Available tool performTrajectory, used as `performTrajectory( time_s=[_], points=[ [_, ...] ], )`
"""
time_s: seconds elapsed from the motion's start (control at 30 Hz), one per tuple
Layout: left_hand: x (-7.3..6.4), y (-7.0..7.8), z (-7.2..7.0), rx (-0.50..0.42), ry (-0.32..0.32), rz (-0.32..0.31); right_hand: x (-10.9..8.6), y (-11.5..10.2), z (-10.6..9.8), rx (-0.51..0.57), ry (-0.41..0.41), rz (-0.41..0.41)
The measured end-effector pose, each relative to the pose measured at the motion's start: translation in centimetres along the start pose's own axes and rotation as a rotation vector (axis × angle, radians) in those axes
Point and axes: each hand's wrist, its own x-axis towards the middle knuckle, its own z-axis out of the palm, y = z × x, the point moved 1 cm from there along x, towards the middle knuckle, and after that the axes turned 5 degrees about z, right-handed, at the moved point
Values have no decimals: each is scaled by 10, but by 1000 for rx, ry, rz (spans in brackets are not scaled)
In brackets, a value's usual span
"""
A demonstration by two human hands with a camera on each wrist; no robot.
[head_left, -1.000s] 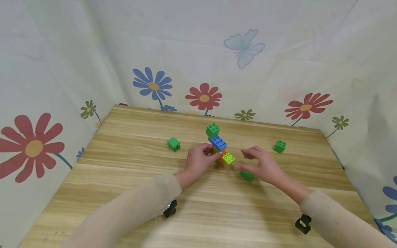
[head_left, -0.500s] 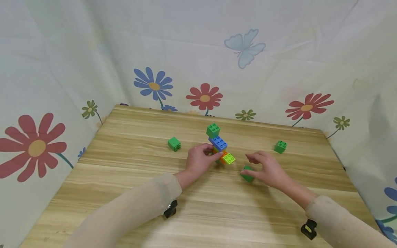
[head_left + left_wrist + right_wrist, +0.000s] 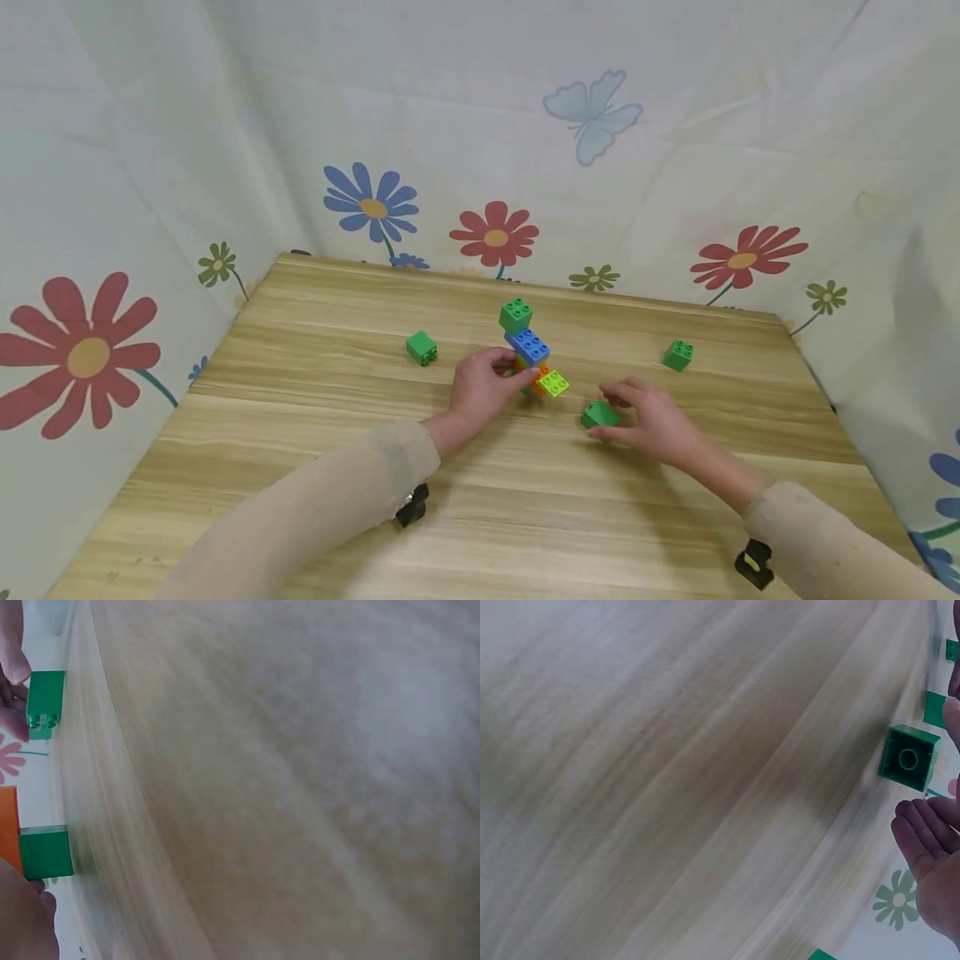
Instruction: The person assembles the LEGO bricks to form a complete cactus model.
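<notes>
My left hand [image 3: 483, 385] grips the lower part of a stack of toy building bricks, thumb in front and fingers behind. A green brick [image 3: 515, 316] tops the stack, above a blue brick [image 3: 528, 347]; a lime brick [image 3: 554, 383] juts to the right. Orange [image 3: 7, 825] and green [image 3: 46, 851] bricks form its lower end in the left wrist view. My right hand [image 3: 652, 421] is spread around a loose green brick [image 3: 597, 415], thumb at its near side, fingers at its far side. That brick lies on its side, hollow underside [image 3: 908, 757] towards the right wrist camera.
One more green brick [image 3: 422, 348] lies on its side left of the stack. Another green brick [image 3: 678, 356] stands studs up at the back right. The wooden table [image 3: 337, 308] ends at a flower-printed curtain [image 3: 450, 108] behind.
My right hand has moved right and slightly towards me, from beside the stack to around the loose green brick. My left hand keeps its grip on the stack in the same place.
</notes>
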Motion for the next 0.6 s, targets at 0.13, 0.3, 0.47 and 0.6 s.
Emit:
performTrajectory(
  time_s=[0.13, 0.3, 0.47, 0.6],
  points=[
    [0, 0, 0, 6, 7, 4, 0, 2, 3, -18, 2, -11],
    [0, -1, 0, 8, 5, -1, 0, 5, 7, -29, 14, -45],
    [0, -1, 0, 12, 3, -10, 0, 8, 8, -24, 20, -87],
    [0, -1, 1, 13, 5, -7, 2, 9, 6, -8, 4, -124]
  ],
)
